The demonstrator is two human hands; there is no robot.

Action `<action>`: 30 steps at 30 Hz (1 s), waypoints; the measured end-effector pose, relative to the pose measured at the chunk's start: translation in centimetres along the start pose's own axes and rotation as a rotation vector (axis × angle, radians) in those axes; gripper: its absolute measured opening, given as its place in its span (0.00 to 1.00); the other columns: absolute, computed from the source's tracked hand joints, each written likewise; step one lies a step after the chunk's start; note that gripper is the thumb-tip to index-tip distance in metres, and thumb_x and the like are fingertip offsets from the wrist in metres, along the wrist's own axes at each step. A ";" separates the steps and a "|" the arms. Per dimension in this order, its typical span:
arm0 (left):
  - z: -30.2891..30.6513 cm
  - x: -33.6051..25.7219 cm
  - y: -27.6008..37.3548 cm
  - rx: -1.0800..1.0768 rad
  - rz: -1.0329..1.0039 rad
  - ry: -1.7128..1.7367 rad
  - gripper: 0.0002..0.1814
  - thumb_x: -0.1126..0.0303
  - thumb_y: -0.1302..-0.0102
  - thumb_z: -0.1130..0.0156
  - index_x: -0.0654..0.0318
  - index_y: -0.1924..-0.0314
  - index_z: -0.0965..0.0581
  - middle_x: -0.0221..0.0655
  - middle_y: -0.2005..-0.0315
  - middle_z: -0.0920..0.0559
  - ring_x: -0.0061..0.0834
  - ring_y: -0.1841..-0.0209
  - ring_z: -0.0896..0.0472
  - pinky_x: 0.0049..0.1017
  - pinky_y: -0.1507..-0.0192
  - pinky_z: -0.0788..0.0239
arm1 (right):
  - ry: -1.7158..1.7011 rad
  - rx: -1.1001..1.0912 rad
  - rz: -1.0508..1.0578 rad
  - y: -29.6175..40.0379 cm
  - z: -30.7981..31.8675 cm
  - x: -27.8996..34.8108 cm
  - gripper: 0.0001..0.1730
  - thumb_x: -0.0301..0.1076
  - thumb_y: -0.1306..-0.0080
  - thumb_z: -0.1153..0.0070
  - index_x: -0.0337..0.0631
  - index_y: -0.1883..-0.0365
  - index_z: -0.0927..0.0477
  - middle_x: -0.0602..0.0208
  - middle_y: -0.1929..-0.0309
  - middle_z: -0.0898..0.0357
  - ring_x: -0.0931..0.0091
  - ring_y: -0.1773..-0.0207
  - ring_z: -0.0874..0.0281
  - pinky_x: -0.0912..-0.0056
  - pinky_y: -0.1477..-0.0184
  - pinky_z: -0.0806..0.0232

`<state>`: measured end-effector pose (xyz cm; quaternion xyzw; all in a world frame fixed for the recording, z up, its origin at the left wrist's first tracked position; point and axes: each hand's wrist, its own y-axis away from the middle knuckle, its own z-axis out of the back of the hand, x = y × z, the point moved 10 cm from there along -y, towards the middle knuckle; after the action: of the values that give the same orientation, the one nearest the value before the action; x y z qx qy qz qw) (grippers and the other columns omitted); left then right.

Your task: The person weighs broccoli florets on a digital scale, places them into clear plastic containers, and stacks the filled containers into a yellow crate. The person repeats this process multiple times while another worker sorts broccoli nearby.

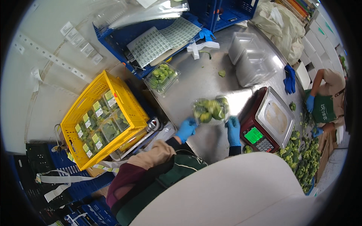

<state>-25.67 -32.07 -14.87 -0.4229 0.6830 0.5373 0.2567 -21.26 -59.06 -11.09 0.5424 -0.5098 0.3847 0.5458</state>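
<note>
A clear plastic clamshell container (211, 123) with several green broccoli pieces (212, 108) in it is in front of me over the steel table. At its near left corner is my left hand (185, 130), in a blue glove, with curled fingers. My right hand (233, 132), gloved too, pinches the near right corner. Slight blur covers the fingertips and the container. To the right of my right hand is a dark red digital scale (250, 121) with a lit green display and a bare steel pan (275, 113).
A yellow crate (135, 124) with labelled broccoli packs stands at left. Another filled clamshell (161, 77) sits near a blue crate (113, 42) with label sheets (152, 45). Stacked empty containers (251, 62) stand behind. Loose broccoli (302, 158) and a co-worker (325, 104) are at right.
</note>
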 end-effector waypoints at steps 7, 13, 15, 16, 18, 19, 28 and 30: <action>1.4 3.4 -1.9 -0.036 0.149 0.038 0.12 0.67 0.31 0.36 0.65 0.53 0.23 0.37 0.65 0.16 0.19 0.81 0.29 0.21 0.79 0.36 | 0.012 0.032 -0.249 -4.7 -1.7 -7.1 0.04 0.30 0.28 0.46 0.43 0.58 0.22 0.73 0.71 0.24 0.81 0.72 0.29 0.77 0.69 0.34; 10.2 -9.9 3.8 -0.523 -0.579 -0.513 0.28 0.72 0.36 0.34 0.62 0.38 0.32 0.33 0.55 0.27 0.24 0.62 0.28 0.26 0.59 0.30 | 0.128 0.187 -0.123 -11.3 -15.9 -5.6 0.06 0.30 0.28 0.50 0.41 0.58 0.22 0.68 0.72 0.22 0.78 0.73 0.23 0.72 0.69 0.28; 11.0 -15.7 5.4 -0.598 -0.708 -0.534 0.27 0.75 0.34 0.38 0.61 0.35 0.32 0.33 0.55 0.27 0.24 0.64 0.29 0.27 0.57 0.30 | 0.138 0.302 -0.176 -11.2 -20.4 -6.9 0.13 0.32 0.27 0.48 0.39 0.47 0.23 0.64 0.66 0.20 0.75 0.67 0.20 0.71 0.64 0.25; 10.6 -17.9 5.7 -0.627 -0.772 -0.556 0.26 0.76 0.33 0.39 0.62 0.35 0.32 0.34 0.53 0.26 0.24 0.64 0.29 0.27 0.57 0.30 | 0.062 0.346 -0.186 -10.4 -21.5 -6.7 0.17 0.33 0.27 0.47 0.39 0.42 0.25 0.62 0.63 0.20 0.74 0.65 0.19 0.70 0.61 0.25; 7.6 -22.3 5.5 -0.565 -0.847 -0.561 0.24 0.76 0.31 0.41 0.62 0.36 0.30 0.34 0.52 0.24 0.24 0.62 0.27 0.27 0.56 0.30 | -0.099 0.404 -0.193 -7.7 -21.8 -5.8 0.26 0.36 0.27 0.45 0.39 0.32 0.31 0.58 0.57 0.20 0.72 0.60 0.18 0.69 0.57 0.23; 4.8 -24.3 4.9 -0.479 -0.857 -0.533 0.22 0.76 0.31 0.42 0.63 0.37 0.29 0.34 0.51 0.23 0.25 0.60 0.26 0.28 0.54 0.30 | -0.055 0.378 -0.209 -6.4 -20.5 -5.6 0.29 0.36 0.26 0.45 0.39 0.29 0.35 0.57 0.55 0.21 0.71 0.58 0.18 0.68 0.54 0.23; -32.5 -25.9 -9.6 0.211 -1.679 -1.137 0.21 0.57 0.29 0.41 0.67 0.47 0.22 0.51 0.54 0.19 0.51 0.48 0.22 0.45 0.44 0.31 | 0.042 0.114 -0.165 8.0 -3.9 -3.2 0.26 0.40 0.24 0.46 0.37 0.33 0.29 0.59 0.46 0.21 0.74 0.54 0.20 0.69 0.50 0.25; -37.9 -22.4 -13.6 0.376 -1.390 -1.680 0.19 0.54 0.26 0.47 0.58 0.61 0.15 0.49 0.63 0.14 0.50 0.60 0.16 0.45 0.57 0.25 | 0.013 -0.043 -0.161 12.3 0.9 -3.0 0.23 0.40 0.24 0.47 0.35 0.37 0.24 0.58 0.46 0.20 0.73 0.52 0.19 0.69 0.50 0.24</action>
<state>1.33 -62.30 7.12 -0.1693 -0.0241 0.2800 0.9446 -33.90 -58.11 -11.60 0.5672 -0.4690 0.3319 0.5901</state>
